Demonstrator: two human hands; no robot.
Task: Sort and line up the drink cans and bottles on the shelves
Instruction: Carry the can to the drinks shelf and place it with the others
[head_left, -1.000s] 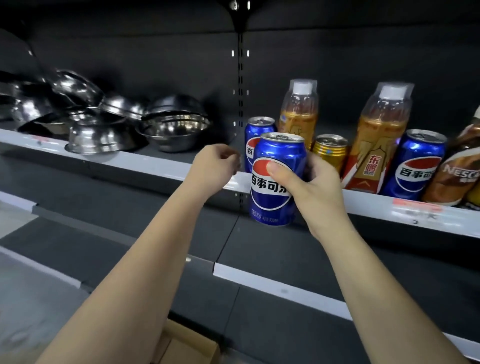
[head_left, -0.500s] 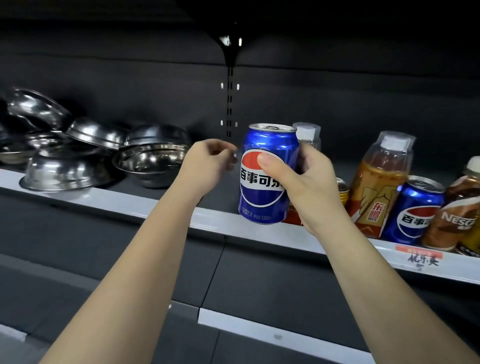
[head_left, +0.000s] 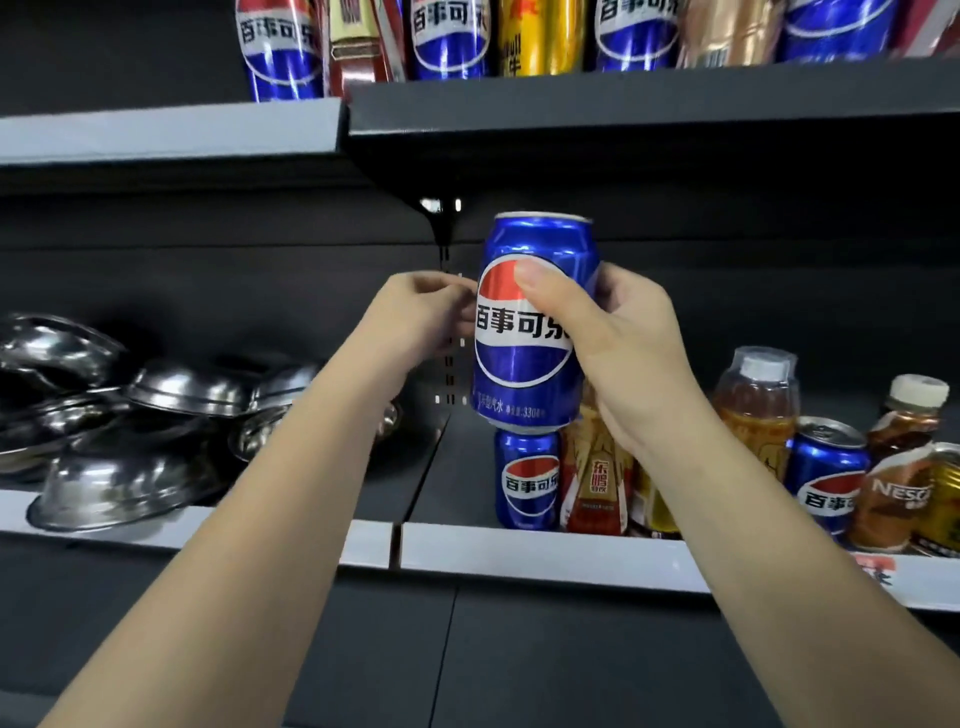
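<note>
Gripping a blue can, the right hand hovers between dark shelves.

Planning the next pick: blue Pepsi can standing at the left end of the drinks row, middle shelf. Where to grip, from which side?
Grip the shelf Pepsi can around its upright cylindrical wall at mid-height, coming from the front-left. Its left side faces bare shelf, while an orange-labelled bottle crowds its right. The can held in the right hand hangs over its top, so a top approach looks blocked.

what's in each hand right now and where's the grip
The right hand holds an upright blue Pepsi drink can around its middle, thumb across the front logo. The left hand is loosely curled beside the can, holding nothing visible.
</note>
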